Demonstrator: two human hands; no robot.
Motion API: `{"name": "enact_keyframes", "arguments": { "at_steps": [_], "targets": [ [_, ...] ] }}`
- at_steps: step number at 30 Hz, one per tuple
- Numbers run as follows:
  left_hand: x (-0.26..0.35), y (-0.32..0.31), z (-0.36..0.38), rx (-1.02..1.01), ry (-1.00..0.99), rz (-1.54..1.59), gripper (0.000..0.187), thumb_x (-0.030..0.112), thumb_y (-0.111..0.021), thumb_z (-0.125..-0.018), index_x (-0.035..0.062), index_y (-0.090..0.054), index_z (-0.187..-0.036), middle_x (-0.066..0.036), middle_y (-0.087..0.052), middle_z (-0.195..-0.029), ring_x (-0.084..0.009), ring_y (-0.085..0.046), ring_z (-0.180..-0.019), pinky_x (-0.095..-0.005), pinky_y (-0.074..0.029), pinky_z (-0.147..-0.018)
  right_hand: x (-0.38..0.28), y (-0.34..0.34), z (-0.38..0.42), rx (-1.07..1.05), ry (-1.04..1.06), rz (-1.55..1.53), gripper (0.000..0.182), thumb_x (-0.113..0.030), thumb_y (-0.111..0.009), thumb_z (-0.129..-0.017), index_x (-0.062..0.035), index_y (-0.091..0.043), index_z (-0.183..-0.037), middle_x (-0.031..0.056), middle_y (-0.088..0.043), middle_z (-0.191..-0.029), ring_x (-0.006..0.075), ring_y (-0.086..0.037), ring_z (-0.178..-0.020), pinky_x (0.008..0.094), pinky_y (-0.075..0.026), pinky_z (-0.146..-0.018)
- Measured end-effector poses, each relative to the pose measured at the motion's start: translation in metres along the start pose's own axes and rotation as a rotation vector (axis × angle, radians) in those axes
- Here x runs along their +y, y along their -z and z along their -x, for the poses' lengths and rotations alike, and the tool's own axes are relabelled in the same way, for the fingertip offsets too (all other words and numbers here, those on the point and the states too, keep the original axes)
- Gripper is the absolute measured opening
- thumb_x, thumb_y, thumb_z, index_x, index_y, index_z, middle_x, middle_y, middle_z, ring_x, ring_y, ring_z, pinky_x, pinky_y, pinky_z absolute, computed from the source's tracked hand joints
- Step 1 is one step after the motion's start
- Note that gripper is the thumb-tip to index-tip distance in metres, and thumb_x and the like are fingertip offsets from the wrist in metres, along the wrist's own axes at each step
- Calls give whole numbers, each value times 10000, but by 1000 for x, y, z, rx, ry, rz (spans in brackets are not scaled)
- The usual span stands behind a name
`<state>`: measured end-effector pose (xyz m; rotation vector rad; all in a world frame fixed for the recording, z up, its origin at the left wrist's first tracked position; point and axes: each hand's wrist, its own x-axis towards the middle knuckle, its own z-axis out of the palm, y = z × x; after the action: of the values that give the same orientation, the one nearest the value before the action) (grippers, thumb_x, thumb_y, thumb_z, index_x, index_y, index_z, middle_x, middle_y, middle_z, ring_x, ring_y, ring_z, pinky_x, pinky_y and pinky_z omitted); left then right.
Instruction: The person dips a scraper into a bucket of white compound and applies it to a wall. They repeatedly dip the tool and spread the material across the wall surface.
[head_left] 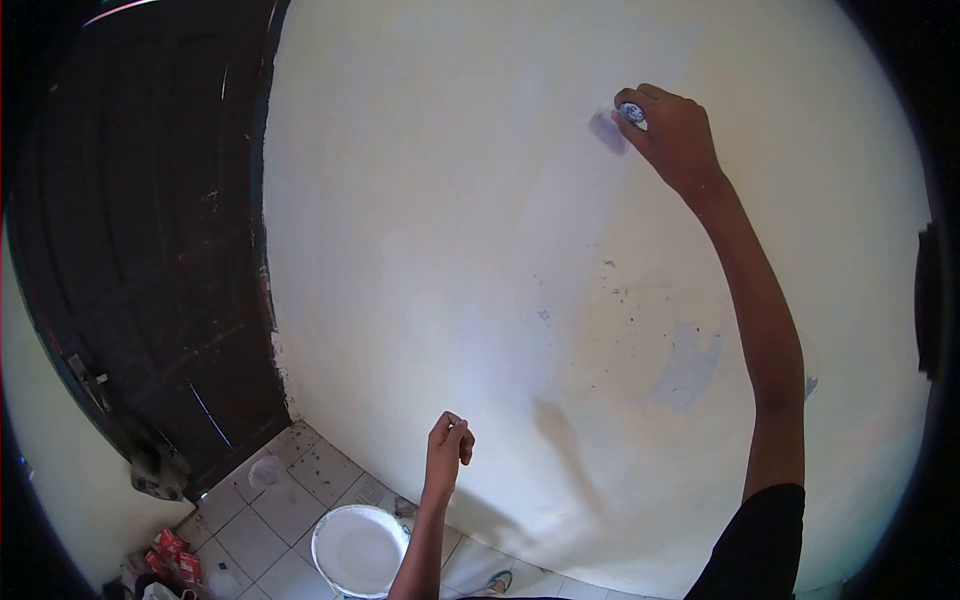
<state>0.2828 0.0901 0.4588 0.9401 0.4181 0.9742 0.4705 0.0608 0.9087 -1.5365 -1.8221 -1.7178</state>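
My right hand [668,128] is raised high against a pale yellow wall [450,220] and is closed on a small whitish-blue object [632,113] pressed to the wall beside a greyish patch [606,131]. My left hand [449,444] hangs low in front of the wall, fingers curled into a loose fist, with nothing visible in it. Below my left hand a white bucket [358,548] stands on the tiled floor.
A dark wooden door [140,250] fills the left side. Grey-blue patches [688,366] mark the wall lower right. Red packets [170,555] lie on the floor tiles [290,500] at the lower left. A shoe tip [500,581] shows near the wall base.
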Motion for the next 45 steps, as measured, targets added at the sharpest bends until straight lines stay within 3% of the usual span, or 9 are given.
{"name": "enact_keyframes", "arguments": {
  "at_steps": [13, 16, 18, 21, 23, 30, 33, 40, 45],
  "targets": [
    [-12, 4, -9, 2, 26, 11, 180, 138, -466, -954, 112, -430, -780, 8, -433, -562, -59, -342, -458, -229, -279, -420, -86, -56, 103, -199, 391, -99, 143, -65, -635, -758, -96, -606, -894, 115, -510, -800, 200, -573, -601, 320, -505, -507],
    [-12, -5, -4, -11, 35, 13, 178, 143, -472, -955, 111, -438, -783, 8, -433, -564, -60, -339, -455, -232, -281, -419, -85, -38, 99, -407, 301, -276, 181, -48, -672, -740, -75, -617, -910, 121, -531, -798, 238, -581, -614, 326, -508, -537],
    [-13, -8, 0, -33, 41, 0, 177, 149, -475, -957, 112, -443, -786, 6, -437, -567, -61, -343, -457, -232, -283, -420, -69, -34, 81, -193, 185, -536, 179, -45, -697, -744, -45, -637, -912, 137, -574, -793, 286, -591, -653, 330, -504, -566],
    [-13, -11, 5, -57, 65, -11, 176, 160, -479, -959, 113, -450, -791, 3, -446, -575, -63, -351, -461, -231, -287, -424, -35, -15, 36, -364, -285, -931, 13, 6, -653, -813, 15, -646, -807, 68, -609, -713, 106, -598, -609, 246, -526, -476],
    [-14, -10, 7, -63, 85, -15, 177, 165, -480, -959, 113, -453, -793, 2, -450, -578, -64, -356, -464, -230, -290, -426, -8, -10, 7, -263, -262, -939, 25, 10, -658, -801, 25, -639, -807, 71, -623, -721, 101, -593, -623, 250, -537, -498],
    [-13, 4, 10, -54, 108, 3, 187, 186, -484, -959, 117, -447, -789, -2, -461, -590, -65, -363, -468, -227, -292, -433, 22, -4, -60, 222, 188, -13, 175, -59, -660, -794, -47, -653, -968, 126, -564, -758, 237, -590, -634, 358, -517, -574],
    [-10, 12, 11, -25, 89, 17, 195, 190, -483, -957, 119, -445, -780, -2, -460, -588, -65, -363, -468, -228, -292, -433, -13, -28, -32, 53, 165, 153, 219, -78, -603, -797, -92, -671, -1005, 120, -576, -816, 250, -606, -685, 366, -512, -604],
    [1, 21, 13, 34, 61, 24, 202, 173, -464, -951, 112, -448, -760, -4, -463, -581, -67, -369, -458, -231, -294, -428, -125, -78, 88, -449, 466, -171, 192, -101, -613, -785, -92, -621, -977, 148, -603, -878, 234, -642, -693, 374, -529, -586],
    [-6, 25, 9, 27, 51, 59, 191, 171, -453, -951, 110, -454, -770, -7, -471, -585, -70, -375, -459, -230, -298, -430, -98, -54, 42, -328, 30, -747, 78, -82, -661, -778, -52, -604, -822, 132, -579, -759, 239, -590, -581, 341, -524, -563]
  ]
}}
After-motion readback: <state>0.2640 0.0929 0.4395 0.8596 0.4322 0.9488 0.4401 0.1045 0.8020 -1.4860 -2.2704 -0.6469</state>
